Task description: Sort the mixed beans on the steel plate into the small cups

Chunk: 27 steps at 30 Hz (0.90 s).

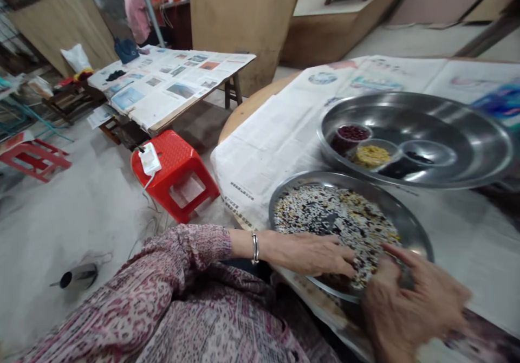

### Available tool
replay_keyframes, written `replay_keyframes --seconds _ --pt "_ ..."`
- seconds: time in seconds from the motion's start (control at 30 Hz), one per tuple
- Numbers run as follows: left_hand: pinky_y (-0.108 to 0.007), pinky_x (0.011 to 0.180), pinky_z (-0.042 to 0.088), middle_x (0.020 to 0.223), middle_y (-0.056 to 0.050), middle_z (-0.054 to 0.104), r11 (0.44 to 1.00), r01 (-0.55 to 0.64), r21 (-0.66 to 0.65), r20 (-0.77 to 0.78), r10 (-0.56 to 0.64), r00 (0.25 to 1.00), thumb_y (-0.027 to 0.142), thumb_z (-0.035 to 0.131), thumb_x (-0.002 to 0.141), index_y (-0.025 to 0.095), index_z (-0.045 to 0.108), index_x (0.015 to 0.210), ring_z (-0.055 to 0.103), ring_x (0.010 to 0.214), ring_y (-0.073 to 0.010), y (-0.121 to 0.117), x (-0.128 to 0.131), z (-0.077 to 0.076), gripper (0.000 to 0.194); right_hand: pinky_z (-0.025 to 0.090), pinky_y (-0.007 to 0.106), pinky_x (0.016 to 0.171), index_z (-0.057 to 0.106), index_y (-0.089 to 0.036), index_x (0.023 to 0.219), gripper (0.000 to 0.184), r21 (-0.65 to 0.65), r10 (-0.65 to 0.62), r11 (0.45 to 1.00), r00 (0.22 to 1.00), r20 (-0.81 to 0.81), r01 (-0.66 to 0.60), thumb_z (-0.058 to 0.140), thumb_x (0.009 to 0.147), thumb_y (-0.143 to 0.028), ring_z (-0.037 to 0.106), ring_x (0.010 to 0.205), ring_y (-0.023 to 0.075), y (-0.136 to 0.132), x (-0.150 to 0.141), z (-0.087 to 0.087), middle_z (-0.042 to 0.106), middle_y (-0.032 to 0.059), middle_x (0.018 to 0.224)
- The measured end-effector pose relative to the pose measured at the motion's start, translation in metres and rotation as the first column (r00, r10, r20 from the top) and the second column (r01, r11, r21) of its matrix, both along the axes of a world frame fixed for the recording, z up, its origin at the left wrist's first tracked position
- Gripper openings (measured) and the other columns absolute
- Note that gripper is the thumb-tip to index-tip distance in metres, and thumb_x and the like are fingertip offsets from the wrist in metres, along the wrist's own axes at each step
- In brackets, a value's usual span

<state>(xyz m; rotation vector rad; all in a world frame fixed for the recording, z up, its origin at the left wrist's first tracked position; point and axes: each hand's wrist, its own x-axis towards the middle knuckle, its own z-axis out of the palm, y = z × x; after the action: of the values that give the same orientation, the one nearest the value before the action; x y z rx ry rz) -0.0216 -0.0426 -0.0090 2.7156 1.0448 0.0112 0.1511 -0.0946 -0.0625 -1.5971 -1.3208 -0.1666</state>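
Observation:
A shallow round metal tray (418, 233) on the near table edge holds a mixed layer of white, yellow, dark red and black grains and beans (325, 206). My left hand (312, 252), with a silver bangle at its wrist, reaches over the tray's near rim, its fingers stretched out onto the grains. From the right comes my right hand (418, 298), index finger extended and thumb apart, touching the grains near the right side. Behind the tray, a larger metal basin (479, 141) holds clear cups of dark red beans (353, 133), yellow kernels (371, 156) and black beans (418, 157).
Newspaper-like sheets cover my round table (260, 151). Left of it stand a red plastic stool (174, 162) with a white power strip (149, 159), and another paper-covered table (174, 81). A metal cup (79, 276) lies on the floor. A person in pink (137, 16) sits far back.

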Motion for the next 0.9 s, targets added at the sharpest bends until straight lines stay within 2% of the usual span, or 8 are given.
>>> replay_keyframes --seconds 0.13,0.3,0.4,0.53,0.77,0.83,0.9 --pt "-0.037 0.081 0.052 0.112 -0.010 0.057 0.999 -0.046 0.005 0.036 0.046 0.998 0.011 0.052 0.085 0.021 0.056 0.118 0.057 0.102 -0.0245 0.017 0.002 0.002 0.034 0.047 0.054 0.095 0.073 -0.021 0.099 0.020 -0.038 0.040 0.999 0.999 0.007 -0.039 0.058 0.086 -0.025 0.068 0.097 0.0308 -0.004 -0.002 0.004 0.074 0.0109 0.097" --pt "-0.032 0.077 0.050 0.109 -0.011 0.055 0.991 -0.131 0.030 0.054 0.129 0.990 0.007 0.040 0.091 0.013 0.056 0.107 0.057 0.092 -0.0189 0.032 -0.018 0.009 0.024 0.044 0.051 0.096 0.072 -0.019 0.099 0.020 -0.043 0.056 0.997 0.998 -0.021 -0.057 0.057 0.088 -0.027 0.065 0.096 0.0279 -0.006 -0.005 0.008 0.072 0.0111 0.096" --pt "-0.029 0.078 0.050 0.100 -0.007 0.057 0.996 -0.089 0.003 0.121 0.088 0.989 0.011 0.035 0.097 0.013 0.056 0.099 0.056 0.086 -0.0150 0.026 -0.033 0.010 0.021 0.044 0.048 0.095 0.072 -0.014 0.096 0.021 -0.028 0.057 0.998 0.998 -0.019 -0.057 0.057 0.088 -0.028 0.065 0.093 0.0267 -0.005 -0.006 0.010 0.071 0.0123 0.093" --pt "-0.027 0.084 0.049 0.096 -0.004 0.060 1.000 -0.006 -0.007 0.182 0.007 0.983 0.013 0.037 0.098 0.016 0.057 0.094 0.057 0.090 -0.0138 0.010 -0.040 0.011 0.020 0.044 0.047 0.095 0.072 -0.016 0.095 0.019 -0.012 0.061 0.998 0.998 0.015 -0.061 0.058 0.087 -0.027 0.065 0.092 0.0265 -0.003 -0.007 0.010 0.072 0.0118 0.092" --pt "-0.028 0.090 0.049 0.103 -0.006 0.065 0.977 0.196 0.083 0.168 -0.208 0.964 0.010 0.045 0.094 0.015 0.058 0.115 0.057 0.099 -0.0165 -0.001 -0.026 0.014 0.026 0.047 0.050 0.093 0.071 -0.019 0.095 0.016 -0.009 0.088 0.996 0.995 0.052 -0.088 0.059 0.086 -0.024 0.067 0.092 0.0286 -0.003 -0.006 0.012 0.072 0.0110 0.090" --pt "-0.029 0.091 0.049 0.102 -0.006 0.065 0.979 0.165 0.122 0.182 -0.186 0.966 0.013 0.046 0.096 0.015 0.060 0.112 0.058 0.097 -0.0168 -0.003 -0.024 0.012 0.022 0.048 0.050 0.092 0.071 -0.018 0.094 0.017 -0.005 0.087 0.996 0.994 0.063 -0.087 0.058 0.086 -0.024 0.067 0.091 0.0291 -0.004 -0.005 0.012 0.072 0.0117 0.090" --pt "-0.028 0.090 0.050 0.096 -0.005 0.065 0.984 0.086 0.153 0.241 -0.122 0.963 0.014 0.044 0.097 0.015 0.062 0.108 0.059 0.093 -0.0153 -0.002 -0.026 0.009 0.022 0.048 0.051 0.093 0.071 -0.016 0.095 0.018 -0.011 0.094 0.996 0.993 0.073 -0.093 0.058 0.086 -0.024 0.068 0.091 0.0294 -0.004 -0.004 0.012 0.073 0.0130 0.091"
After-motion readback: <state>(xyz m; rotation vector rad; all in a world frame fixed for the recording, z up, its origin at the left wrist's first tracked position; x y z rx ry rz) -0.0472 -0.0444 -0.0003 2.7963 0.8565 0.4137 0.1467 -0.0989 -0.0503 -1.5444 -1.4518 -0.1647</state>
